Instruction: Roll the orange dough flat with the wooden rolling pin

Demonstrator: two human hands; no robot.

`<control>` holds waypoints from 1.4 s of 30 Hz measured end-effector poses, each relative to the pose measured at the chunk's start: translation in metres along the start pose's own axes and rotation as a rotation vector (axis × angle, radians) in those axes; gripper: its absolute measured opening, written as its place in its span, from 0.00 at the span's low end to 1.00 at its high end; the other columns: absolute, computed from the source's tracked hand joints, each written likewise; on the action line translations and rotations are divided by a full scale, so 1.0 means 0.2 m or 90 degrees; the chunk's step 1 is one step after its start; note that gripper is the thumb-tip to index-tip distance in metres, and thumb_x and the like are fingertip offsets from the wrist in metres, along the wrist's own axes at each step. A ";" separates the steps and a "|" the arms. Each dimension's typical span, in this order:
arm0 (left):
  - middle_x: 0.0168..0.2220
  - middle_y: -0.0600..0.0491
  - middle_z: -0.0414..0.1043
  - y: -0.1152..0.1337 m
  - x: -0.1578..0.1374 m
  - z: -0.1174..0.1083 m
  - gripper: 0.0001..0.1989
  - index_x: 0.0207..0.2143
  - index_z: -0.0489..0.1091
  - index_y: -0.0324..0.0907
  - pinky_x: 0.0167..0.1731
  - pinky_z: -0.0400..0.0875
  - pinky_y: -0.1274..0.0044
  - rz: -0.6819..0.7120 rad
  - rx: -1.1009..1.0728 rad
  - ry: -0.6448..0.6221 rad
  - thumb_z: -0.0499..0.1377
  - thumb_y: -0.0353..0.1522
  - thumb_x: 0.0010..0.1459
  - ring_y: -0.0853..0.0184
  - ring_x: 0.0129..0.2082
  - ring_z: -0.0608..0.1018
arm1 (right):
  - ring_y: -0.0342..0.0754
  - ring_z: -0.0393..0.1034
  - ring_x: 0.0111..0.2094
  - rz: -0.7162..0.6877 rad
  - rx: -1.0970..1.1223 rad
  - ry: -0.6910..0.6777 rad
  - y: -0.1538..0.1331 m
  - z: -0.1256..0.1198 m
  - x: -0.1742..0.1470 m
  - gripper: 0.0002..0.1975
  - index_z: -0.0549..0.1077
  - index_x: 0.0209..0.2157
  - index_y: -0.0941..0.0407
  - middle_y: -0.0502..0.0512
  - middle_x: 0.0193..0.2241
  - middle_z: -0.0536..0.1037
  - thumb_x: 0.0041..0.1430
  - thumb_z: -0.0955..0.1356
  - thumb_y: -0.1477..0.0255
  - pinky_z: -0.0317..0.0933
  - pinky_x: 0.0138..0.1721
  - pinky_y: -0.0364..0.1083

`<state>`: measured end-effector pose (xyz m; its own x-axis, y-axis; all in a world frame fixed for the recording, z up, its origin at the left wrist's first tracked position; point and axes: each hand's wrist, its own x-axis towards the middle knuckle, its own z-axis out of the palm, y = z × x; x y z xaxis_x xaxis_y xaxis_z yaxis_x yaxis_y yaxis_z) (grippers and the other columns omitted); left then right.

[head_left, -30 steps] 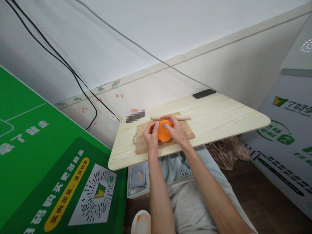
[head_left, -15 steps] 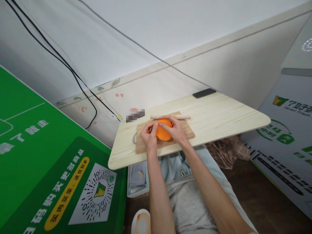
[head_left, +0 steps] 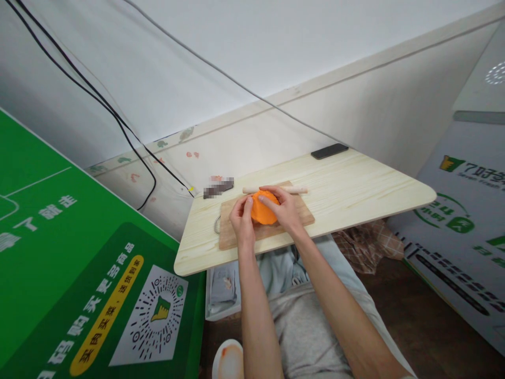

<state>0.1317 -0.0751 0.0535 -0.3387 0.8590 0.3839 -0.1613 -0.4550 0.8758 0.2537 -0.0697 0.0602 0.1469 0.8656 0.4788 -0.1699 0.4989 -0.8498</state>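
A flat, roughly round sheet of orange dough [head_left: 265,210] is held up between my two hands, over a wooden board [head_left: 231,234]. My left hand [head_left: 242,218] pinches its left edge between thumb and fingers. Around the upper right edge, my right hand [head_left: 284,209] grips with the thumb on the near face and the fingers behind. Behind the dough, a pale rolling pin [head_left: 298,190] lies across the far side of the board, its middle partly hidden by my right hand. A metal ring handle [head_left: 216,225] sits at the board's left end.
The board rests on a pale wooden table [head_left: 366,184] against the wall. A black phone [head_left: 330,151] lies at the far edge, and a blurred dark object [head_left: 218,187] at the back left. Below are an open drawer [head_left: 223,292] and a white stool [head_left: 229,360].
The orange dough is tilted slightly and its lower edge has risen a little. Both hands keep their hold on its edges, with small finger shifts.
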 end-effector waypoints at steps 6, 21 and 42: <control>0.59 0.42 0.80 0.02 -0.01 0.01 0.36 0.57 0.80 0.46 0.59 0.77 0.66 -0.043 -0.036 -0.098 0.54 0.62 0.67 0.56 0.60 0.81 | 0.56 0.78 0.55 0.008 -0.010 -0.021 0.00 -0.01 0.01 0.17 0.83 0.48 0.52 0.57 0.51 0.85 0.59 0.76 0.61 0.67 0.64 0.58; 0.66 0.44 0.75 -0.01 -0.01 0.00 0.39 0.58 0.80 0.49 0.69 0.70 0.62 -0.085 -0.020 -0.182 0.49 0.66 0.67 0.54 0.71 0.73 | 0.56 0.79 0.48 0.052 0.030 -0.026 0.02 -0.01 0.02 0.16 0.83 0.42 0.53 0.57 0.45 0.86 0.54 0.78 0.61 0.71 0.56 0.55; 0.69 0.47 0.73 0.01 -0.02 0.00 0.39 0.65 0.76 0.51 0.74 0.61 0.57 -0.057 0.045 -0.267 0.44 0.63 0.71 0.52 0.71 0.72 | 0.52 0.75 0.37 0.152 0.045 -0.026 0.01 -0.02 0.01 0.17 0.82 0.37 0.54 0.54 0.35 0.83 0.52 0.78 0.56 0.70 0.40 0.49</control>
<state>0.1335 -0.0797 0.0533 0.0818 0.9218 0.3788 -0.1044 -0.3701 0.9231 0.2571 -0.0669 0.0580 0.0545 0.9597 0.2759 -0.2627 0.2803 -0.9233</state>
